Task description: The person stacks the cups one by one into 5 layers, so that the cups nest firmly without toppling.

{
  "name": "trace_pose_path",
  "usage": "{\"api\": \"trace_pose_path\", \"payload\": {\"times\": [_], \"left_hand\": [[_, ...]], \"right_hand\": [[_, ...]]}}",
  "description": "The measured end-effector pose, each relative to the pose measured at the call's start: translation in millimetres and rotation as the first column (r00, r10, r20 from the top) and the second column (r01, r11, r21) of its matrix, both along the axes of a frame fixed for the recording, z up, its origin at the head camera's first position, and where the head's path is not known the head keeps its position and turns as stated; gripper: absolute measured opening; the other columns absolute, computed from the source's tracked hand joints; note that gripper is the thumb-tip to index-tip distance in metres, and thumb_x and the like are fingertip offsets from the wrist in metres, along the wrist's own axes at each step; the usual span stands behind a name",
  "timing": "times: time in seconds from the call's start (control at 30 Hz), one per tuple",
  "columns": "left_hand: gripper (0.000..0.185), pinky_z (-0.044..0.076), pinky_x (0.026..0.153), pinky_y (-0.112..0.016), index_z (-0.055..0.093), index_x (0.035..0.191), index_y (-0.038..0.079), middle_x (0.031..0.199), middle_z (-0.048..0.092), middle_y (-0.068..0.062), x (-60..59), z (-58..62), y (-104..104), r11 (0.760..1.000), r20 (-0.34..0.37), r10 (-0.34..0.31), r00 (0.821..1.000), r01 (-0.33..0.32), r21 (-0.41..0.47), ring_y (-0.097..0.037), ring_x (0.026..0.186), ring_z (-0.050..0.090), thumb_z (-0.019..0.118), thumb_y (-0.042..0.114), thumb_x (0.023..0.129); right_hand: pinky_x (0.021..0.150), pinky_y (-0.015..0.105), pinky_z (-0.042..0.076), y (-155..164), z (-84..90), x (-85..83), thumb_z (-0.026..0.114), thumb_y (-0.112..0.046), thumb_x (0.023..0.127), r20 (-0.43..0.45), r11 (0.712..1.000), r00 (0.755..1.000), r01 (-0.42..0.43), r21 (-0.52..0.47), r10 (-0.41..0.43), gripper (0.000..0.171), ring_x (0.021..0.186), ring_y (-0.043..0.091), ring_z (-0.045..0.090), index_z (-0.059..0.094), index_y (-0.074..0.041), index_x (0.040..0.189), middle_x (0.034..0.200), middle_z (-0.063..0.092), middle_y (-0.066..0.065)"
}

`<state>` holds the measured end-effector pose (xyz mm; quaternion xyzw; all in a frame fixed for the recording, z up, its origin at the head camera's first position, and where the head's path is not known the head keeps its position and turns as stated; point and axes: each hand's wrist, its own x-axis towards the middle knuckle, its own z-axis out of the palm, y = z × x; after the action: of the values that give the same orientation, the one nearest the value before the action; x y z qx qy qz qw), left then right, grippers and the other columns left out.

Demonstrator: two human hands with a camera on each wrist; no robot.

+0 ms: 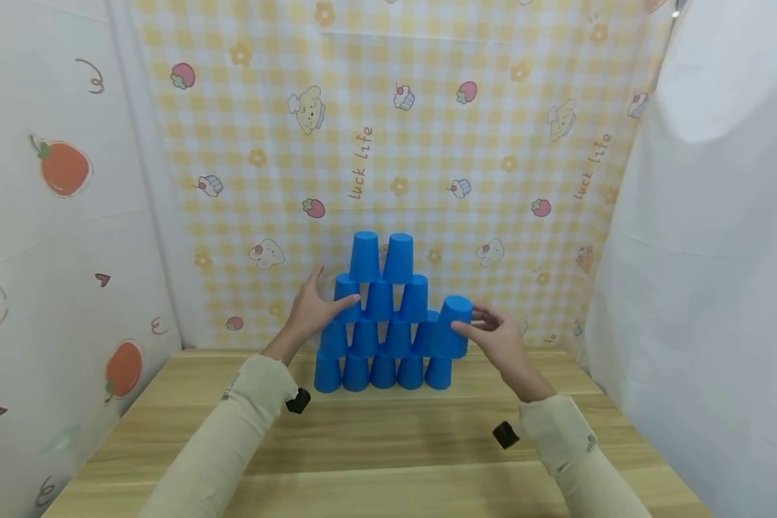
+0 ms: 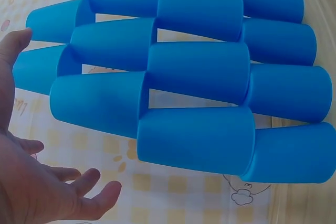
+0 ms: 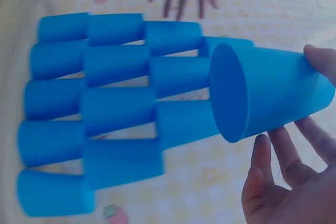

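Observation:
Blue cups [image 1: 365, 338] stand upside down in a stepped pyramid, several in the bottom row and two [image 1: 382, 257] on top. My right hand [image 1: 500, 347] grips one more blue cup [image 1: 455, 327] between thumb and fingers, rim downward, in front of the stack's right side. In the right wrist view this held cup [image 3: 278, 93] shows its open mouth facing the stacked cups [image 3: 121, 108]. At the pyramid's left side, my left hand [image 1: 311, 311] has its fingers spread and holds nothing. Whether its thumb touches a cup, I cannot tell.
The pyramid stands on a wooden table [image 1: 388, 439] close to a yellow checked curtain [image 1: 427, 144]. White cloth hangs at the left [image 1: 58, 288] and right [image 1: 686, 288]. A small black block [image 1: 298, 401] is beside the left cuff, another [image 1: 506, 434] beside the right.

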<state>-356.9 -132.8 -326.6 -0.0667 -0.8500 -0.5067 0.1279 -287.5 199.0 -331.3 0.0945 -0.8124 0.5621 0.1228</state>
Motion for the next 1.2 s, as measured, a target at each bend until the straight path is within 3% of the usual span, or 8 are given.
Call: {"api": "trace_pose_path", "payload": {"times": [0.23,0.57,0.77,1.0,1.2], "left_hand": [[0.104,0.024,0.110,-0.067,0.008,0.160,0.017,0.165,0.015,-0.013,1.9,-11.1,2.9,0.999,0.005,-0.002,1.000,0.002,0.032,-0.042,0.148,0.018,0.072,0.053,0.086],[0.105,0.025,0.109,-0.068,0.007,0.160,0.017,0.164,0.013,-0.015,7.0,-19.8,-1.8,1.000,0.011,-0.007,1.000,0.007,0.027,-0.044,0.147,0.019,0.072,0.054,0.086],[0.116,0.027,0.108,-0.068,0.006,0.160,0.019,0.165,0.013,-0.014,6.3,-20.9,0.4,0.999,0.019,-0.030,0.999,0.029,0.018,-0.043,0.147,0.020,0.069,0.070,0.077],[0.114,0.027,0.108,-0.068,0.006,0.160,0.019,0.165,0.012,-0.014,8.9,-25.5,-3.1,1.000,0.031,-0.015,0.999,0.014,0.014,-0.044,0.147,0.020,0.071,0.066,0.079],[0.114,0.026,0.108,-0.069,0.006,0.160,0.021,0.165,0.012,-0.013,10.0,-28.6,2.7,0.999,0.047,-0.031,0.998,0.030,0.035,-0.044,0.147,0.019,0.072,0.065,0.079]], "right_hand": [[0.101,0.053,0.044,-25.8,42.5,-12.9,0.078,-0.057,0.079,-0.009,1.000,1.000,-0.007,0.000,0.007,0.075,0.120,0.029,0.056,0.056,-0.016,0.138,0.128,0.061,0.010],[0.099,0.050,0.047,-70.3,97.3,-40.9,0.079,-0.055,0.079,-0.079,1.000,0.997,0.004,0.007,-0.003,0.068,0.113,0.026,0.061,0.061,-0.016,0.132,0.122,0.065,0.007],[0.098,0.048,0.048,-92.2,128.4,-59.3,0.078,-0.051,0.081,-0.146,0.999,0.989,0.036,-0.008,-0.036,0.064,0.114,0.026,0.062,0.061,-0.015,0.130,0.123,0.066,0.009],[0.096,0.042,0.051,-118.8,144.8,-80.4,0.074,-0.055,0.083,-0.152,0.998,0.987,0.048,0.038,-0.042,0.068,0.116,0.024,0.062,0.058,-0.014,0.136,0.130,0.063,0.007],[0.097,0.045,0.050,-123.2,151.3,-87.1,0.073,-0.051,0.086,-0.149,0.994,0.986,0.089,0.068,-0.078,0.065,0.116,0.026,0.062,0.058,-0.013,0.135,0.130,0.063,0.009]]}}
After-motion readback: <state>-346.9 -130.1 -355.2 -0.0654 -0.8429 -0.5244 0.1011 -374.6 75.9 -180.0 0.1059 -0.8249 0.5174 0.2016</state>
